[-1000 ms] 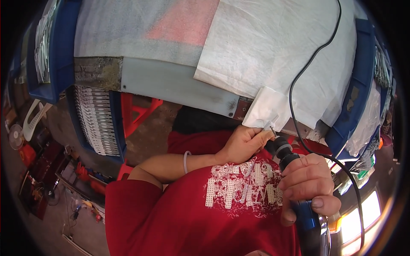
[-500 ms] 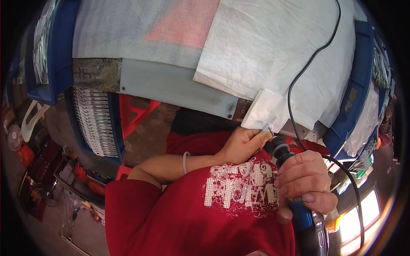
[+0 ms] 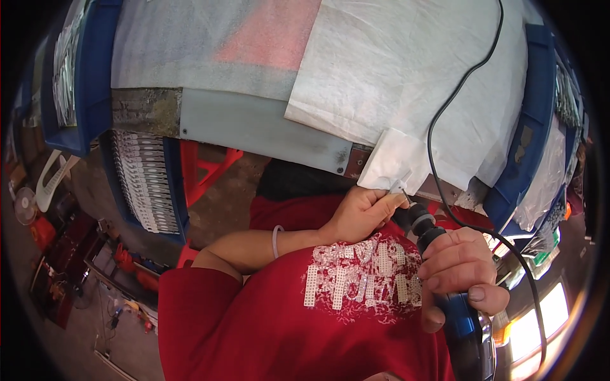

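Right grip [image 3: 462,270] clamped around a black-and-blue power tool [image 3: 459,320], fingers wrapped over the body. Left grip [image 3: 363,211] pinched together, thumb and fingers on a small silvery piece [image 3: 397,188] at the near edge of the bench [image 3: 260,120]. Key relation: piece lies at 11 o'clock from right grip, between 1 and 2 o'clock from left grip. Left hand nearer, touching it; right hand apart from it. Tool's long axis runs 5 to 11 o'clock, chuck [image 3: 422,222] toward the piece. Thin bit right beside it; contact cannot be told. Piece's own long axis too small to call. White pad [image 3: 389,155] just beyond the fingertips, at 12 o'clock from the piece.

Containers: blue bin [image 3: 95,82] at 10 o'clock holds thin silvery strips [image 3: 65,82]. Blue tray [image 3: 175,171] at 9 o'clock, below bench edge, packed with a row of flat metal parts [image 3: 145,184]. Blue bin between 2 and 3 o'clock [image 3: 522,120]; clear plastic [image 3: 540,181] and more strips just beyond its near wall, whether inside unclear.
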`<state>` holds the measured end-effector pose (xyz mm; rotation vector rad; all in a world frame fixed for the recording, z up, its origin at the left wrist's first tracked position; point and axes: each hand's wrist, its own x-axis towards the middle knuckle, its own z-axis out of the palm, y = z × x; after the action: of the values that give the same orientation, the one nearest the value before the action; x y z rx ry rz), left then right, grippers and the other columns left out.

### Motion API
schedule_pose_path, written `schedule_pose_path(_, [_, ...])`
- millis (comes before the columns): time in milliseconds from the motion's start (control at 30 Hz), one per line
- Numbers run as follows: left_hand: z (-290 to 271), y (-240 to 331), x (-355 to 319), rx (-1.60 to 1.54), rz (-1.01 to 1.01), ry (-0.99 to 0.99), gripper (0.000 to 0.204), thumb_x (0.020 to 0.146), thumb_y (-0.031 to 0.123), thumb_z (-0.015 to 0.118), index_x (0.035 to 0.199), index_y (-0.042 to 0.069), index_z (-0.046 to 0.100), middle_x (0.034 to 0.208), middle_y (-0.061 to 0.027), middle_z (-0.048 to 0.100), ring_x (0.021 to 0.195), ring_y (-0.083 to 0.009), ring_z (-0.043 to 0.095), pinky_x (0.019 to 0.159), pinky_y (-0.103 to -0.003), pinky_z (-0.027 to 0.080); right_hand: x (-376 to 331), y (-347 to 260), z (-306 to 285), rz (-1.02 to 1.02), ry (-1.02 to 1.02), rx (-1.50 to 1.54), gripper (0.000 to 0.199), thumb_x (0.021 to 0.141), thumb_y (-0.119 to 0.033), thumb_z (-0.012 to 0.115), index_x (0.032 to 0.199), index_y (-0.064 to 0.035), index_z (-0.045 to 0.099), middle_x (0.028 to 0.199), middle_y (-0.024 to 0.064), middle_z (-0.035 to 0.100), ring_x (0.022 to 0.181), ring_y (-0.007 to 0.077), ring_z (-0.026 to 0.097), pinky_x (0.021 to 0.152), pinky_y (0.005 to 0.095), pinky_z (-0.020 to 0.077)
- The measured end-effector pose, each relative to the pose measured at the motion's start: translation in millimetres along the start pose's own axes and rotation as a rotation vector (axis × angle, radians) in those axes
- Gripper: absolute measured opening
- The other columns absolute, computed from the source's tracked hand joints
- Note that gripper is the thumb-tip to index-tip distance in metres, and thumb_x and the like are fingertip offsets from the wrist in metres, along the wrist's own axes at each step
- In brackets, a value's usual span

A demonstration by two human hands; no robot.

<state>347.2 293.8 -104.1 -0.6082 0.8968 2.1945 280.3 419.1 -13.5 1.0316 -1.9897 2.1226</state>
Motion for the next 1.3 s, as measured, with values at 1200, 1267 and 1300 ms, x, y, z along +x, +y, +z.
schedule_pose_path(1200, [-2.6, -2.0, -0.1, -0.069, 0.006, -0.042, 0.024, 0.096, 0.021, 0.053, 0.083, 0.002, 0.061, 0.058, 0.0053, 0.046, 0.048, -0.0022, 0.039, 0.043, -0.019, 0.032, 5.7, -9.6, 1.9, 0.027, -0.106, -0.066, 0.053, 0.080, -0.025, 0.071, 0.115, -0.0082, 0.036, 0.072, 0.0065, 0.058, 0.057, 0.0208, 0.062, 0.053, 0.0344, 0.0527])
schedule_pose_path(1267, [-2.3, -2.2, 0.4, -0.073, -0.001, -0.048, 0.024, 0.096, 0.020, 0.053, 0.083, 0.002, 0.061, 0.058, 0.0054, 0.046, 0.047, -0.0021, 0.039, 0.043, -0.020, 0.031, 8.2, -11.0, -0.1, 0.077, -0.110, -0.043, 0.055, 0.075, -0.018, 0.077, 0.110, -0.0098, 0.037, 0.076, 0.0085, 0.062, 0.060, 0.0232, 0.065, 0.055, 0.0347, 0.0557])
schedule_pose_path(1300, [-2.9, -3.1, 0.6, -0.077, -0.001, -0.042, 0.024, 0.096, 0.020, 0.053, 0.083, 0.002, 0.062, 0.058, 0.0055, 0.046, 0.047, -0.0019, 0.039, 0.043, -0.020, 0.031, 9.0, -9.9, -0.4, 0.080, -0.129, -0.030, 0.054, 0.075, -0.018, 0.077, 0.110, -0.0094, 0.037, 0.076, 0.0084, 0.062, 0.060, 0.0229, 0.064, 0.055, 0.0344, 0.0557])
